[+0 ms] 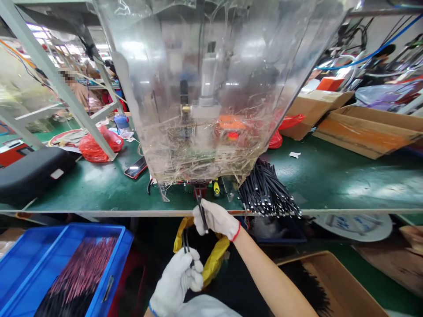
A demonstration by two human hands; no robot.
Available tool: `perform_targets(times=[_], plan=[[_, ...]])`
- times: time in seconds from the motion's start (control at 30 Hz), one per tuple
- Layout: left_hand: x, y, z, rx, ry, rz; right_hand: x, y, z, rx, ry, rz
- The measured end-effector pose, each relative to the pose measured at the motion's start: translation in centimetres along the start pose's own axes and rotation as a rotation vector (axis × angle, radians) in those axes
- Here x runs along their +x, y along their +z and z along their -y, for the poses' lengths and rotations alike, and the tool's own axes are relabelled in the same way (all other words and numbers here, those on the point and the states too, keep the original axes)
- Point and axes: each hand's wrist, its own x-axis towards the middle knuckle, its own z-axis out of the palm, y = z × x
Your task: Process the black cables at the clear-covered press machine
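Note:
My right hand (220, 219), in a white glove with a red cuff, pinches a short black cable (202, 213) upright at the table's front edge. The cable's upper end reaches the dark metal fixture (199, 183) under a clear plastic guard (139, 88). Lower and to the left, my left hand (175, 277), gloved in white with a blue cuff, is closed around thin black cables (186, 241) whose ends stick up. A yellow bag (214, 264) hangs open behind both hands. Close to my right hand, a pile of black cables (266, 189) lies on the green table (333, 189).
At lower left stands a blue bin (120, 246) of red and black wires. A cardboard box (346, 281) with black pieces is at lower right. Beside the guard lie a phone (136, 168) and a yellow-handled tool (216, 188). More cardboard boxes (366, 132) stand at right.

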Motion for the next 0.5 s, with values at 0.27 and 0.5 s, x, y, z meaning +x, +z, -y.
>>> perform_targets(times=[0.27, 0.5], plan=[[-0.9, -2.6, 1.3, 0.352, -0.243, -0.004, -1.7, -4.3, -10.1, 0.176, 0.106, -0.33], [0.0, -2.9, 1.2, 0.56, -0.243, -0.057, 0.2, -5.1, -10.4, 0.343, -0.118, -0.66]])
